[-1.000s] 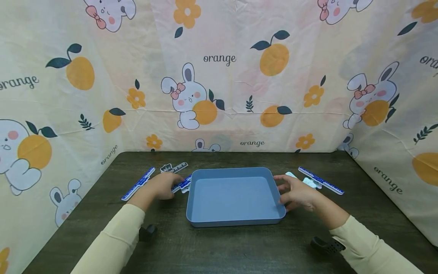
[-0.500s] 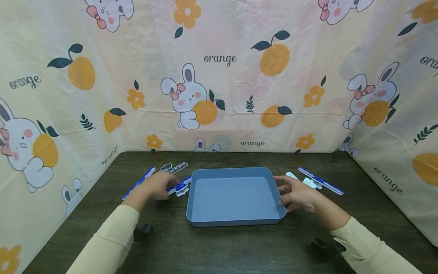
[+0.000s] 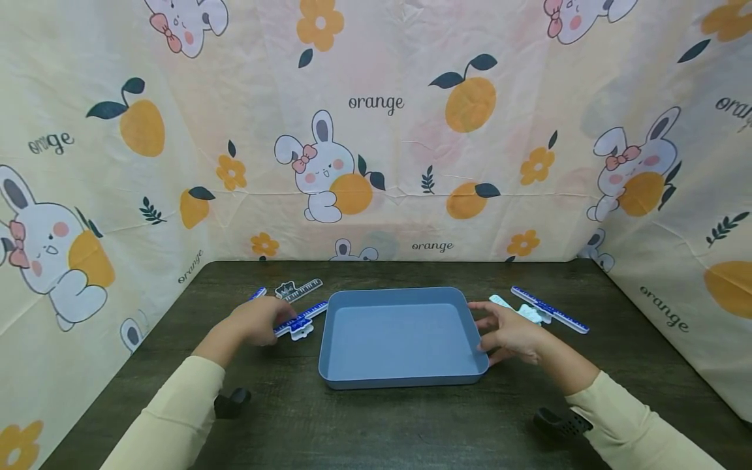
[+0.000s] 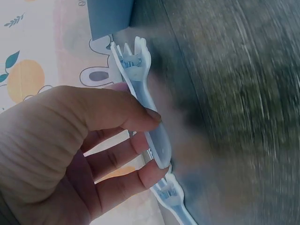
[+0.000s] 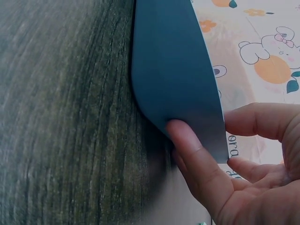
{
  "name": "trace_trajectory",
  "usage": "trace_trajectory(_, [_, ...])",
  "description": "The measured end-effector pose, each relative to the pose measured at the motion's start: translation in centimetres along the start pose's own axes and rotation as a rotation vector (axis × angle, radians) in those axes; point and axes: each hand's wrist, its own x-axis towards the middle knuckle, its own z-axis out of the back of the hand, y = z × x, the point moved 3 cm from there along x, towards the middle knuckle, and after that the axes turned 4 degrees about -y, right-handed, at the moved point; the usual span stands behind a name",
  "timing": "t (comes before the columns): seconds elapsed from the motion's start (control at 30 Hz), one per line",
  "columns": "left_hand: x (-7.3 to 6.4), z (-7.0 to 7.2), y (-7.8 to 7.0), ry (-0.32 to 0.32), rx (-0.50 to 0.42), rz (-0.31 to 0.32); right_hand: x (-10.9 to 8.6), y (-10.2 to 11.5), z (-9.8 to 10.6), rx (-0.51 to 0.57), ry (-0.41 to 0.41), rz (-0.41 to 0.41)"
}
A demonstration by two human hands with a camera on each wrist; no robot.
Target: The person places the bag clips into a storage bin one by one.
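Observation:
My left hand pinches the near-left end of a blue-and-white clip printed like a ruler. In the left wrist view, thumb and fingertips hold this clip side-on, its spring showing near the upper end. Its far end comes right up to the left wall of a blue tray. At the tray's right side rests my right hand, fingers spread along the outer wall. The right wrist view shows the thumb against the tray wall near a corner and fingertips by the rim.
A black-and-white ruler clip lies behind the left hand. Another blue clip is mostly hidden by that hand. Right of the tray lie a blue ruler clip and a pale mint clip. A printed cloth surrounds the dark table.
My left hand has drawn left and slightly nearer with the blue-and-white clip, showing more of it. It covers more of the leftmost clip. The right hand and tray have stayed put.

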Motion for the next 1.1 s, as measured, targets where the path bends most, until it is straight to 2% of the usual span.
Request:
trace_trajectory(0.23, [-1.0,0.8,0.6,-0.03,-0.008,0.001,0.1,0.0,0.1,-0.001,-0.002,-0.001])
trace_trajectory(0.43, [-1.9,1.8,0.5,-0.069,-0.024,0.002,0.1,-0.1,0.2,-0.006,-0.009,-0.001])
trace_trajectory(0.63, [-2.3,2.4,0.4,-0.075,-0.048,0.002,0.1,-0.1,0.1,-0.006,-0.011,0.001])
trace_trajectory(0.9, [-2.9,3.1,-0.3,-0.08,-0.08,-0.036,0.0,0.0,0.1,-0.005,-0.002,-0.001])
trace_trajectory(1.1, [-3.0,3.6,-1.2,-0.097,-0.066,-0.1,-0.1,0.0,0.0,-0.005,0.007,0.003])
